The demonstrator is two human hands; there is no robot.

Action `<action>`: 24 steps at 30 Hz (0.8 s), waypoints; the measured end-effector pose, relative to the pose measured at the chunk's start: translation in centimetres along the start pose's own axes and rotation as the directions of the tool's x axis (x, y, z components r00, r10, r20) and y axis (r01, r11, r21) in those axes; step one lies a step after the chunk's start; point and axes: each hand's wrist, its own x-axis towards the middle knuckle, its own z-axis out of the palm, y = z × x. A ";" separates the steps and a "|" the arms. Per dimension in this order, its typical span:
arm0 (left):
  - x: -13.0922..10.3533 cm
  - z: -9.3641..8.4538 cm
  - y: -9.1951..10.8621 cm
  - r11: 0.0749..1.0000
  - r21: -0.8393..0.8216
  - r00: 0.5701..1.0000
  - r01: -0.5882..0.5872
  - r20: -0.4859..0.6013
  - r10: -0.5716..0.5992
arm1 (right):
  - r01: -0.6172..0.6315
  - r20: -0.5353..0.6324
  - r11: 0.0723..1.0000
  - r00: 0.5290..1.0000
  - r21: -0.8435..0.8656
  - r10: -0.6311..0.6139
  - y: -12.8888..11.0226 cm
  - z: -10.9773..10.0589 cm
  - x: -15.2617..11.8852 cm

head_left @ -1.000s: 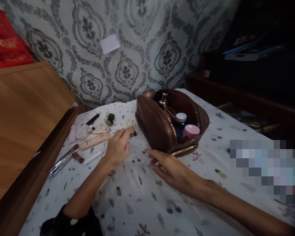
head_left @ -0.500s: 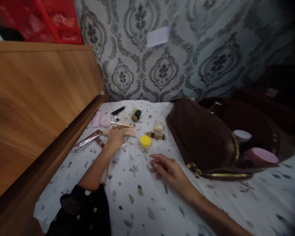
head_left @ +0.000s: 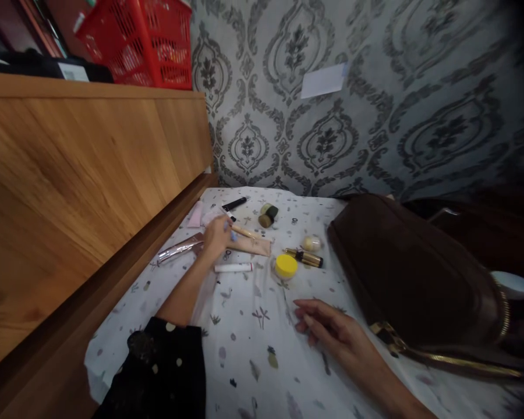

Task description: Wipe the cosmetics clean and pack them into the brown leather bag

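Your left hand [head_left: 217, 237] bends over a beige tube [head_left: 257, 247] on patterned cloth [head_left: 240, 308]; what its fingers hold, you cannot tell. Rightward: a yellow-lidded jar [head_left: 286, 266], then your right hand [head_left: 332, 331], fingers loosely parted and empty, near a brown bag [head_left: 413, 270].

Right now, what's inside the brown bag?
A white lid shows in the opening of the brown bag; the bag's near side and dark shadow hide whatever lies deeper.
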 end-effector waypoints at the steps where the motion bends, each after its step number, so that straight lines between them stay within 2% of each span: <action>1: 0.4 -0.3 -1.0 0.998 0.014 0.998 0.058 -0.023 -0.057 | 0.004 0.001 1.000 1.000 -0.008 -0.004 0.1 0.0 0.0; 4: 0.9 -1.1 -4.2 0.971 0.064 0.972 0.229 -0.073 -0.224 | 0.013 0.003 1.000 1.000 -0.017 -0.013 0.4 0.1 0.0; 8: 1.6 -0.9 -6.9 0.931 0.083 0.934 0.356 -0.062 -0.352 | 0.030 0.006 1.000 1.000 0.000 -0.030 0.7 0.2 0.0; 15: 3.0 -0.1 -8.1 0.855 -0.004 0.855 0.518 0.004 -0.518 | 0.027 0.018 0.999 0.999 -0.019 -0.027 -0.4 0.1 -0.2; 21: 3.2 -0.4 -9.4 0.750 -0.200 0.776 0.630 0.144 -0.614 | 0.016 0.024 1.000 1.000 -0.024 -0.016 -0.6 0.2 -0.3; 24: 3.3 -0.4 -9.6 0.676 -0.302 0.736 0.672 0.180 -0.652 | 0.041 0.013 0.999 0.999 -0.003 -0.041 -0.6 0.3 -0.2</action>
